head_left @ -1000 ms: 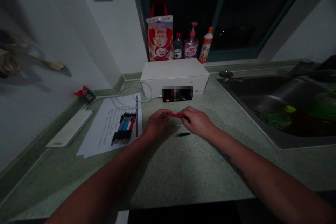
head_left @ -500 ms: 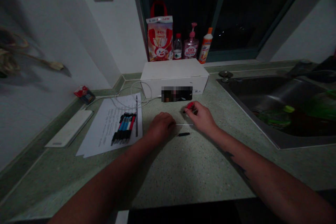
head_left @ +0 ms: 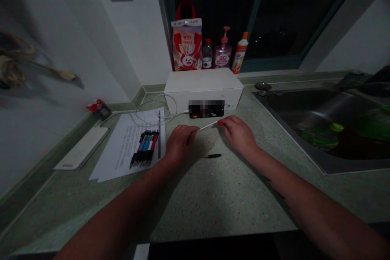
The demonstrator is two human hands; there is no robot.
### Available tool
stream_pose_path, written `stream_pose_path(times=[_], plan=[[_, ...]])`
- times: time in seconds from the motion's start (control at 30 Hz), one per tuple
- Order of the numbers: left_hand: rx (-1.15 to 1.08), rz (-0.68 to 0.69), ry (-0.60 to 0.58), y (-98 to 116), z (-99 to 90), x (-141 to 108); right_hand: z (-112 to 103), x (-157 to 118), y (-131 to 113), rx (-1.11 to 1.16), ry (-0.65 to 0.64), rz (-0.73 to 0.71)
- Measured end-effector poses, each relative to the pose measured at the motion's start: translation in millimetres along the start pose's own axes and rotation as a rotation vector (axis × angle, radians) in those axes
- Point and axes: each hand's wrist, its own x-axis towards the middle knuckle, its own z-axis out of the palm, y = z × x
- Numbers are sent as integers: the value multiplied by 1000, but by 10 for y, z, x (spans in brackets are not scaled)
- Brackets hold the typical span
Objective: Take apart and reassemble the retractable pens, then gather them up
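Lying nearest, a black pen part (head_left: 212, 156) on the speckled counter (head_left: 231, 203); beyond it, the left hand (head_left: 179, 143) and right hand (head_left: 239, 135) pinch a thin white refill (head_left: 207, 126) at both ends (red tip at the right fingertips). A slackening pinch could drop it.

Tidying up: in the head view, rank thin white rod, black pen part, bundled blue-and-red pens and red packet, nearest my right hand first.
1. White rod: in right hand.
2. Black pen part: on counter.
3. Bundled pens: on paper.
4. Red packet: left wall.
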Motion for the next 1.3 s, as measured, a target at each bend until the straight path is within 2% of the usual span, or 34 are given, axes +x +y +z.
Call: stream_pose_path(times=[0.1, 0.3, 0.43, 0.5, 0.57, 0.67, 0.73, 0.8, 0.93, 1.0, 1.07, 1.23, 1.3], plan=[[17, 44, -10, -32, 21, 2, 13, -9, -28, -5, -1, -21], [54, 145, 48, -30, 40, -5, 24, 3, -71, -81, -31, -110], [37, 206, 35, -14, 96, -34, 48, -10, -148, -101, -99, -203], [-17, 181, 42, -13, 139, -49, 64, -28, -184, -87, -134, -223], [-89, 89, 99, -9, 176, -58, 76, -47, -203, -52, -142, -201], [-167, -31, 245, 8, 193, -60, 89, -62, -199, 53, -95, -107], [-164, -18, 275, 30, 180, -66, 102, -61, -183, 126, -41, -31], [-141, 76, 180, 61, 162, -82, 120, -54, -165, 175, 8, 11], [-110, 329, -210, 147, 161, -128, 141, -41, -147, 180, 45, -9], [-93, 393, -324, 183, 178, -137, 132, -38, -147, 149, 29, -23], [-80, 393, -344, 196, 187, -133, 114, -39, -148, 119, 0, -34], [-69, 171, -189, 102, 142, -88, 70, -40, -147, 79, -49, -42], [-62, 173, -207, 50, 125, -76, 61, -38, -148, 64, -60, -35]])
